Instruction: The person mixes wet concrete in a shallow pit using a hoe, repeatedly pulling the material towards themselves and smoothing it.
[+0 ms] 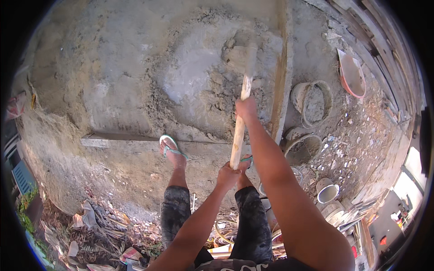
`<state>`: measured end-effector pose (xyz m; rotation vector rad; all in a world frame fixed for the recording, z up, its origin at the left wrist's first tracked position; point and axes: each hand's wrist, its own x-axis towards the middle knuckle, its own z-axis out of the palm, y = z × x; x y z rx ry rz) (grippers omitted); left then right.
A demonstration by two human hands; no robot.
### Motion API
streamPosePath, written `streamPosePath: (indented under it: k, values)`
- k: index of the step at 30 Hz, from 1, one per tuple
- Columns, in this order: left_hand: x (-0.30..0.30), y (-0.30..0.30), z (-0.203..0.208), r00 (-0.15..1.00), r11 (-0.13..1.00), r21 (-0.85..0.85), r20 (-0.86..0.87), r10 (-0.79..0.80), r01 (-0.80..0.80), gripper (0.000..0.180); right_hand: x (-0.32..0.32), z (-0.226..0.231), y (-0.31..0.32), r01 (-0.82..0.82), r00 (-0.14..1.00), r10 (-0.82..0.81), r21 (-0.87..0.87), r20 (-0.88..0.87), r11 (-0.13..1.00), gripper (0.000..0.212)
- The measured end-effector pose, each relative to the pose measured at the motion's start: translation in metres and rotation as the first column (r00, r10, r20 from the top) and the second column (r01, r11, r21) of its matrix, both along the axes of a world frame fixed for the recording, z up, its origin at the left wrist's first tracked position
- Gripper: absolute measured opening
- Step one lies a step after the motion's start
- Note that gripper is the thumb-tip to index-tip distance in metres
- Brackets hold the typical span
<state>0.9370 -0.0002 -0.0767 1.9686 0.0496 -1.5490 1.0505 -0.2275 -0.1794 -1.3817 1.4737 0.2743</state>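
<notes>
My left hand [227, 176] is closed around the lower end of a long pale wooden handle, close to my body. Further up the same shaft, my right hand [246, 109] grips it as well. The handle belongs to a hoe [239, 131], whose grey-caked head lies at the far end and is partly blurred. That head sits in wet mortar [217, 90], a ring of lumpy grey mix around a smooth watery pool. How deep the blade is sunk I cannot tell.
Boards [282, 58] [120, 141] edge the mixing area on its right and near sides. My sandalled feet [173, 151] stand at the near board. Right of it are mortar-stained buckets [316, 104] [302, 149], a red-rimmed pan [351, 74] and stacked planks [384, 49]. Rubble and debris [108, 226] lie near left.
</notes>
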Motion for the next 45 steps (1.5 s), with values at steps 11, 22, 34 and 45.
streamPosePath:
  k: [11, 22, 34, 45]
  values:
    - [-0.107, 0.116, 0.023, 0.984, 0.984, -0.107, 0.090, 0.154, -0.144, 0.041, -0.121, 0.071, 0.123, 0.031, 0.992, -0.012, -0.154, 0.124, 0.988, 0.064]
    - [0.105, -0.016, -0.058, 0.956, 0.979, -0.122, 0.226, 0.185, -0.161, 0.038, 0.164, 0.015, 0.002, -0.120, 0.976, 0.159, -0.237, 0.150, 0.964, 0.036]
    - [-0.022, 0.061, 0.038, 0.988, 0.999, 0.048, 0.153, 0.017, -0.025, 0.038, -0.022, 0.038, 0.058, 0.103, 0.984, -0.122, 0.141, 0.132, 0.985, 0.021]
    - [0.080, 0.025, -0.042, 0.932, 0.989, -0.103, 0.335, 0.134, -0.105, 0.040, 0.112, 0.079, 0.038, 0.040, 0.913, 0.051, -0.213, 0.406, 0.976, 0.038]
